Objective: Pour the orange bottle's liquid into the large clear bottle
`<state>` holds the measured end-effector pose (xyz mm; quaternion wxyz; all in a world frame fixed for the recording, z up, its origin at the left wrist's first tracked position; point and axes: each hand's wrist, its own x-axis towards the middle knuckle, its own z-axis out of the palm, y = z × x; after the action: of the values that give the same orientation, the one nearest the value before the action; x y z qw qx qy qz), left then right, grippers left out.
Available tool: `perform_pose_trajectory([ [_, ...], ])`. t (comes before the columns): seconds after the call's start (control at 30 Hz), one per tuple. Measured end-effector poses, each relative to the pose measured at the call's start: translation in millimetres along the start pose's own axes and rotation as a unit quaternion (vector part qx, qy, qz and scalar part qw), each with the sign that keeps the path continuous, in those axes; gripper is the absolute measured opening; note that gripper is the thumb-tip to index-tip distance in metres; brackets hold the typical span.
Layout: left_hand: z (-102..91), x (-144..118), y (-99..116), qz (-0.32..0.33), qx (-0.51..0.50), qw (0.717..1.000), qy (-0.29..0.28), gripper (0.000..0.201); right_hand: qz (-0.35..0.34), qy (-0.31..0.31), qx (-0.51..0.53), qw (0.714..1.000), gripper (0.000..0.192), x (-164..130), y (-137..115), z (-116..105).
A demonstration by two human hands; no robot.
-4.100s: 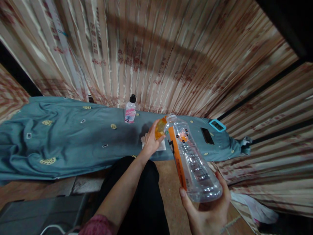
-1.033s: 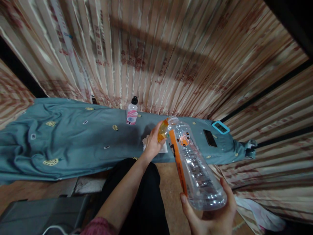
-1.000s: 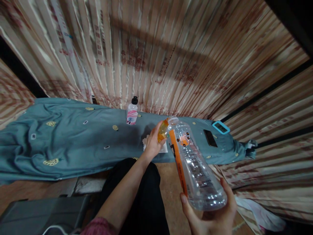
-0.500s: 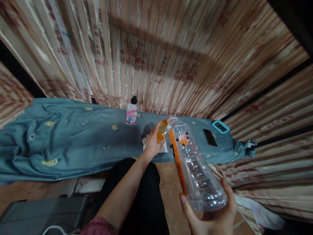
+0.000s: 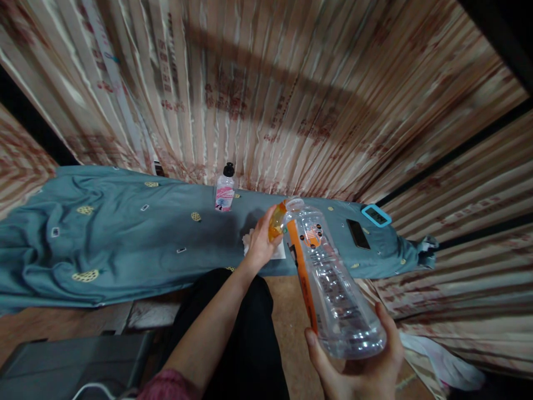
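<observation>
Barely shifted since before: left hand (image 5: 261, 242) pinching small orange bottle (image 5: 275, 221) against mouth of clear bottle (image 5: 333, 283), gripped underneath by right hand (image 5: 361, 369).

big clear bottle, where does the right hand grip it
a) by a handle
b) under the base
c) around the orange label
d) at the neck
b: the right hand cups the base of the big clear bottle, which tilts up and away, while the left hand holds a small orange piece at its mouth.
</observation>
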<state>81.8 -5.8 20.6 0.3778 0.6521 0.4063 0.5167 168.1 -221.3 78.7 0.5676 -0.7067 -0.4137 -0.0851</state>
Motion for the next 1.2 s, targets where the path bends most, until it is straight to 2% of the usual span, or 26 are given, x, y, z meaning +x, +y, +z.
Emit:
perform_pose_trajectory([
  [0.4,1.7,1,-2,0.011,-0.006,1.000,0.009,0.083,-0.001,0.003,0.010,1.000,0.115,0,4,1],
  [0.53,1.8,1,-2,0.019,-0.013,1.000,0.014,0.083,-0.024,0.010,0.015,1.000,0.114,1,6,1],
  [0.77,1.1,2,1,-0.001,0.003,1.000,0.007,0.083,0.015,0.004,0.006,1.000,0.113,-2,-4,1],
  [1.03,2.8,3,-1,0.006,-0.012,1.000,0.010,0.086,-0.078,0.015,-0.021,0.997,0.114,-2,20,0],
  [1.2,2.8,3,-2,0.013,-0.016,1.000,0.009,0.085,-0.018,0.026,-0.021,0.999,0.114,-3,12,2],
])
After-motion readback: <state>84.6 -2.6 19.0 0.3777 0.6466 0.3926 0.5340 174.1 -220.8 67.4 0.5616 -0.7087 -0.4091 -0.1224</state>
